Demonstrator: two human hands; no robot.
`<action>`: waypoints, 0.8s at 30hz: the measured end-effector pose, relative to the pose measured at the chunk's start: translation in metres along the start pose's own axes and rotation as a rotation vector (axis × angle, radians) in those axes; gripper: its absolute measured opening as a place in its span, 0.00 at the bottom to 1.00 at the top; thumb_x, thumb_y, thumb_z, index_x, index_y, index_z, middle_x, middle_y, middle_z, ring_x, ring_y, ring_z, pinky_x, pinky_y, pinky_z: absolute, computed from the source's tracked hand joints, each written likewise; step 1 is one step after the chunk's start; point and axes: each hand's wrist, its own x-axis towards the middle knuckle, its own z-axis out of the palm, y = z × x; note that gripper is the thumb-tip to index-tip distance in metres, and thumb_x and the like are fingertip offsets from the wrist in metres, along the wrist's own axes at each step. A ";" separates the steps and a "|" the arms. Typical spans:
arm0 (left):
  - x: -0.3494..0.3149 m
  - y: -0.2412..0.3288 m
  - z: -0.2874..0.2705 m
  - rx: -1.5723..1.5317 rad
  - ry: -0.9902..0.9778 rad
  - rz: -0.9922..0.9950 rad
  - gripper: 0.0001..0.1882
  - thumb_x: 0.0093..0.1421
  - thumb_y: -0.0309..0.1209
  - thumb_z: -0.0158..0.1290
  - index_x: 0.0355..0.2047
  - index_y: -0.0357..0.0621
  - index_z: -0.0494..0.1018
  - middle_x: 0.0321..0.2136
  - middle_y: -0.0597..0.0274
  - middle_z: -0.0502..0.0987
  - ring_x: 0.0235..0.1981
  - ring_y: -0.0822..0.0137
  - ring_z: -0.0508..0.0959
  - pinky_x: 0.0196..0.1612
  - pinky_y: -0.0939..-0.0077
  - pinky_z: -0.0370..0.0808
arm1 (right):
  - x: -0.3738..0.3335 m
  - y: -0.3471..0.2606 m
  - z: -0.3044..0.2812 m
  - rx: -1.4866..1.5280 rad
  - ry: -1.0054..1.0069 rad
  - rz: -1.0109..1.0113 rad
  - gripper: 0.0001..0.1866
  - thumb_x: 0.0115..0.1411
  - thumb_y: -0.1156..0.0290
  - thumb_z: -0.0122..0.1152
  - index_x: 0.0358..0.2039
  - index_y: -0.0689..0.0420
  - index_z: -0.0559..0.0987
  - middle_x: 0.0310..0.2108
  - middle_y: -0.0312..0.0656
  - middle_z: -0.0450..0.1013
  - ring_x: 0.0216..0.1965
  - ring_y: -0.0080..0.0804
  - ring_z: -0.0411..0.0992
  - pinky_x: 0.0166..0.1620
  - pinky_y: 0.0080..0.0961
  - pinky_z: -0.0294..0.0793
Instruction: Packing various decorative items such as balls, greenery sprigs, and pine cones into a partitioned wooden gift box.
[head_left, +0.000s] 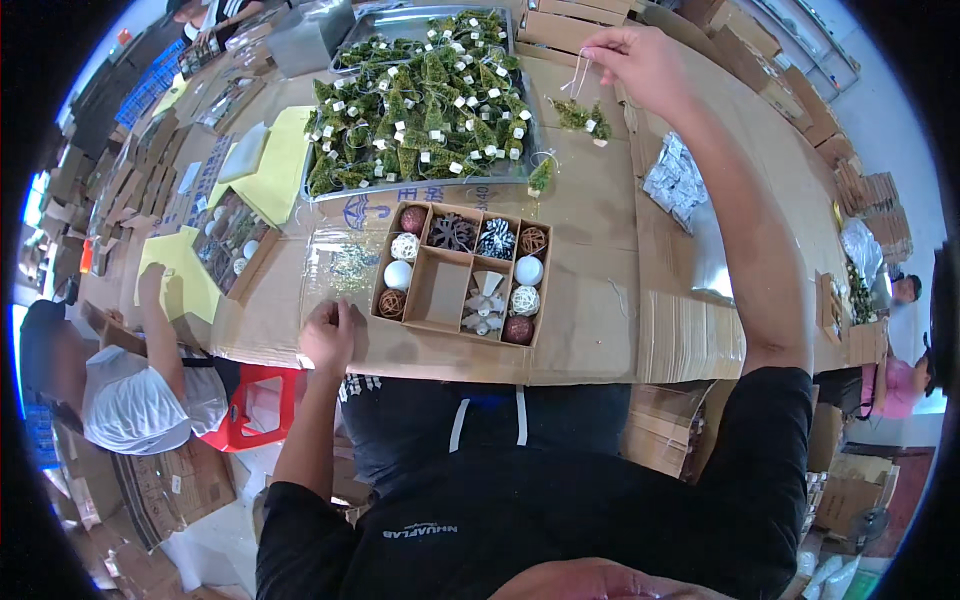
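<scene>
My right hand (640, 65) is raised at the far right of the tray, thumb and fingers pinched on thin white hanging strings (577, 75). Below the strings are several miniature Christmas trees (582, 118) with pale block bases. My left hand (327, 335) rests curled on the cardboard near the table's front edge, with nothing visible in it. To its right sits a divided cardboard box (440, 290) with an empty middle-left compartment. Its other compartments hold brown and white balls, a pinecone (497, 238), a dark snowflake ornament (452, 232) and pale wooden ornaments (484, 303).
A metal tray (420, 188) heaped with miniature trees stands beyond the box, a single tree (541, 176) by its corner. Silvery packets (676, 178) lie at right. At left, a co-worker (150, 390) sits near yellow sheets (180, 275) and another filled box (235, 245).
</scene>
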 end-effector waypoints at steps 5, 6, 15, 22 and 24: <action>0.021 0.120 -0.041 -0.513 0.089 0.213 0.13 0.65 0.32 0.57 0.28 0.34 0.73 0.20 0.64 0.73 0.24 0.74 0.71 0.31 0.75 0.69 | -0.028 -0.046 0.003 0.244 -0.151 0.080 0.12 0.64 0.67 0.62 0.42 0.62 0.82 0.28 0.33 0.76 0.26 0.17 0.73 0.34 0.20 0.78; 0.027 0.170 -0.047 -0.676 -0.012 0.358 0.11 0.64 0.32 0.58 0.35 0.34 0.73 0.25 0.62 0.74 0.28 0.74 0.71 0.32 0.77 0.70 | -0.035 -0.049 0.000 0.237 -0.145 0.083 0.12 0.64 0.67 0.62 0.42 0.62 0.82 0.28 0.33 0.76 0.26 0.17 0.73 0.34 0.20 0.78; 0.083 0.283 0.008 -0.317 -0.258 0.347 0.32 0.58 0.47 0.60 0.52 0.32 0.70 0.39 0.35 0.77 0.42 0.42 0.79 0.46 0.55 0.78 | -0.058 -0.101 0.013 0.756 -0.330 0.221 0.12 0.65 0.70 0.62 0.42 0.67 0.79 0.30 0.33 0.71 0.32 0.19 0.69 0.39 0.24 0.80; 0.088 0.276 0.004 -0.418 -0.395 0.525 0.25 0.57 0.40 0.59 0.48 0.32 0.74 0.26 0.49 0.80 0.25 0.63 0.79 0.34 0.68 0.76 | -0.076 -0.050 0.015 0.677 -0.162 0.377 0.12 0.63 0.69 0.64 0.41 0.65 0.80 0.26 0.35 0.72 0.27 0.22 0.73 0.37 0.24 0.81; 0.095 0.278 0.000 -0.607 -0.684 0.430 0.28 0.55 0.38 0.63 0.51 0.31 0.71 0.31 0.55 0.80 0.25 0.69 0.77 0.33 0.72 0.75 | -0.076 -0.037 0.015 0.680 -0.117 0.407 0.12 0.63 0.69 0.64 0.41 0.65 0.80 0.25 0.35 0.72 0.27 0.22 0.74 0.37 0.24 0.81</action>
